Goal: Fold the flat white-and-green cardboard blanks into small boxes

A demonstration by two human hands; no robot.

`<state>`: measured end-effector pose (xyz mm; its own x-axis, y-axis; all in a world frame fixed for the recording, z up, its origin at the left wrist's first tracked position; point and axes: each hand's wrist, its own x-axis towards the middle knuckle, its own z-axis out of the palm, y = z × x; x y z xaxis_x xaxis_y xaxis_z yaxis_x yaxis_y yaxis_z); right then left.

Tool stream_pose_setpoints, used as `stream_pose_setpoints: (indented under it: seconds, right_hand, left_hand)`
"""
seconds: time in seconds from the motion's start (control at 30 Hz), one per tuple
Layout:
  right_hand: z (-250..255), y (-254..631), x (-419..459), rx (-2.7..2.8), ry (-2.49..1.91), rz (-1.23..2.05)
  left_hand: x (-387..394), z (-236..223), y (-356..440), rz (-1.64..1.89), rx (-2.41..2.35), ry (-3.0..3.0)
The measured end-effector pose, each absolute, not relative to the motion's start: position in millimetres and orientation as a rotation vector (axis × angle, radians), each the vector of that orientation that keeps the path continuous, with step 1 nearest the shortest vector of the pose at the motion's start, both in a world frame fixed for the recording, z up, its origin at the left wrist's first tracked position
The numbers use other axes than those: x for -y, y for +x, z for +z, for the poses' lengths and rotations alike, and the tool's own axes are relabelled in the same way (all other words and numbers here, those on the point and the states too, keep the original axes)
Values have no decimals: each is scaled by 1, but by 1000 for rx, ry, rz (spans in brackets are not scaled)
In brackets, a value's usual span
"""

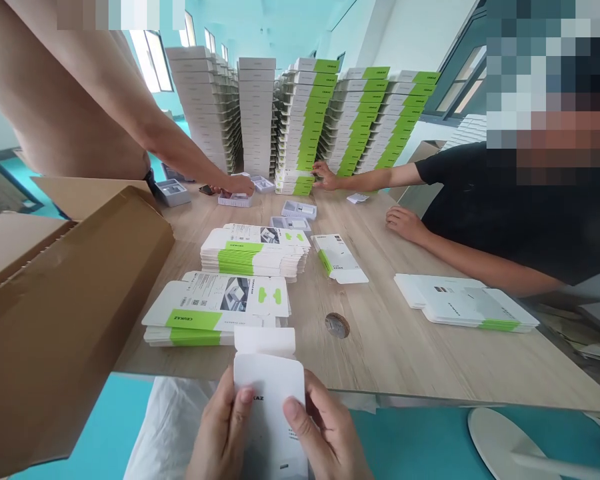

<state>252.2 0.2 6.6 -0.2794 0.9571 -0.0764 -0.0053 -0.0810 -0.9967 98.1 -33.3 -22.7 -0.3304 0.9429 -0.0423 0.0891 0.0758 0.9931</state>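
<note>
Between my two hands is a white folding carton (271,427), its end flap raised toward the table edge. My left hand (223,427) grips its left side, thumb pressed on the front face. On the other side my right hand (327,430) holds it the same way, thumb on the printed face and fingers behind. Just beyond lies a stack of flat white and green cartons (195,317), with a second flat stack (255,250) behind it. A single carton (339,259) rests to the right of these.
Tall stacks of packed boxes (257,113) line the table's far side. An open brown cardboard box (75,320) stands at left. Another person's hand (237,185) touches a white tray; a second person's hand (325,175) touches a stack. More flat cartons (470,303) lie at right.
</note>
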Motion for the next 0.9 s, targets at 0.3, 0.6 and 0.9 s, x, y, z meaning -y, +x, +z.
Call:
stream_pose_setpoints:
  seconds: [0.3, 0.6, 0.9]
  right_hand:
    - [12, 271, -6, 1249, -1186, 1635]
    - [22, 275, -31, 987, -1090, 1696]
    - [41, 295, -43, 1648, -1013, 1603]
  left_hand:
    - [35, -25, 103, 1252, -1525, 1070]
    - [37, -21, 93, 1198, -1421, 1239]
    - [55, -21, 82, 1191, -1226, 1438]
